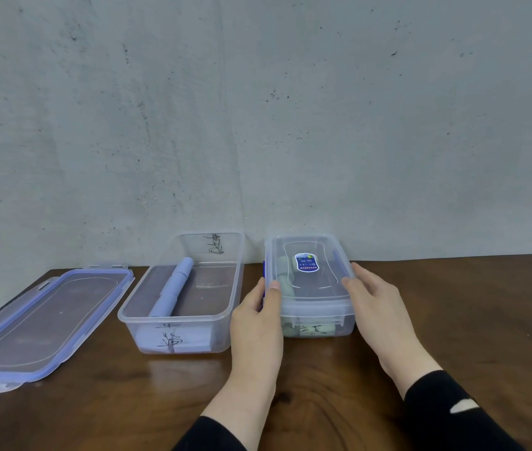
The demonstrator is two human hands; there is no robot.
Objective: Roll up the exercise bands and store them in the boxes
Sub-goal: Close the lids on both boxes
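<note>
Head-cam view, looking down at a dark wooden table [323,402] set against a grey scuffed wall [258,109]. Two clear plastic boxes sit side by side near the wall.

Right box [320,323]: its lid [310,271], w/ a blue sticker on top, sits on the box. A pale green rolled band [286,284] shows through the plastic inside. The left hand [256,317] grasps the lid's left edge, thumb on top, fingers curled down the side. The right hand [373,297] grasps the lid's right edge, fingers wrapped over the rim. Blue side clips look not yet snapped down; hard to be sure.

Left box [180,307]: open, no lid on it. A light blue rolled band [170,288] lies inside, leaning lengthwise along the left wall. Handwritten black marks on the near and far walls; cannot read them. Its lid [40,323], clear w/ a blue rim, lies flat on the table to the left, just beside the box, clips loose.

Progress, as a judgement: both visible bands are rolled and boxed, so the rolling part seems done. No loose bands in view. What appears left: press and clip the right box's lid, then fit the spare lid on the left box and clip that too. Approx. in the last stretch of the task
</note>
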